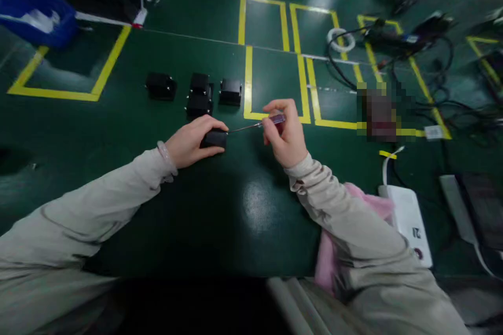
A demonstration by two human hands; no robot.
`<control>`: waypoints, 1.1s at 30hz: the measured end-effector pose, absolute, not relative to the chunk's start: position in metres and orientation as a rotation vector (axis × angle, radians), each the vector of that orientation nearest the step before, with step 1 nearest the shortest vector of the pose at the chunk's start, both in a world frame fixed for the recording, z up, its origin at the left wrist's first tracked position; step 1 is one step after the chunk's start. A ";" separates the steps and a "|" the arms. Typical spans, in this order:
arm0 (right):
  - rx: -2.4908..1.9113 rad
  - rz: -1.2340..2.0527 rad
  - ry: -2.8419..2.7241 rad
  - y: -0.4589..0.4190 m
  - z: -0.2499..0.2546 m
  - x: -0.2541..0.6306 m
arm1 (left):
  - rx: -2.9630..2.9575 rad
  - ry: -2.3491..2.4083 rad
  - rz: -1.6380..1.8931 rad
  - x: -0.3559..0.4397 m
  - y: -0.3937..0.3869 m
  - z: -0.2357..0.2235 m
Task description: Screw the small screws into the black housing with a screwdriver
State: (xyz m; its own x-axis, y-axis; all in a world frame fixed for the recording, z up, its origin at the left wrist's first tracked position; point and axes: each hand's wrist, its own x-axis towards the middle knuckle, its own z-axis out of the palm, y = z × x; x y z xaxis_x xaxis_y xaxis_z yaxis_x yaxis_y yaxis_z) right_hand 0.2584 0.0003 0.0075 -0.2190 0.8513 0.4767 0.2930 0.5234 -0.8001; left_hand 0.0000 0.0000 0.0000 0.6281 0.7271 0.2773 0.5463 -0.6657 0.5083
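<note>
My left hand [192, 141] is closed around a small black box [214, 138], pressing it to the green tabletop with the thumb and fingers on opposite sides. My right hand [286, 133] grips a screwdriver [278, 119] by its purplish handle. The thin metal shaft points left, and its tip meets the right end of the box, near the fingertips of my left hand. Beyond my left hand sit similar black boxes with small shiny studs at their corners: one at the left [160, 86], a stacked or adjoining group [199, 97] in the middle, and one at the right [230, 92].
Yellow tape [248, 84] marks rectangles on the green table. A blue bin [63, 23] stands at far left. To the right lie a white tape roll [341, 40], black cables [444, 107], a white power bank-like device [408, 220] and a pink cloth [326, 256] beside my right forearm.
</note>
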 end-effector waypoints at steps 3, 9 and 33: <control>-1.011 0.726 -1.771 0.002 0.010 0.260 | 2.481 1.004 0.644 -0.001 -0.001 0.001; -1.027 0.738 -1.770 0.002 0.012 0.260 | 2.501 0.995 0.588 0.001 -0.002 0.004; -0.964 0.756 -1.801 -0.002 0.017 0.259 | 2.512 1.026 0.578 0.002 -0.002 0.001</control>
State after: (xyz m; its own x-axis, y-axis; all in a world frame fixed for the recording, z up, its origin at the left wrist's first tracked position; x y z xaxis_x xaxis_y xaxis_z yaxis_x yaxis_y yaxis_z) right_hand 0.2594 -0.0019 0.0167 -0.2628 0.8598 0.4378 0.2898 0.5032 -0.8142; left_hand 0.0017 -0.0023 0.0009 0.6517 0.7222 0.2316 0.5725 -0.6687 0.4743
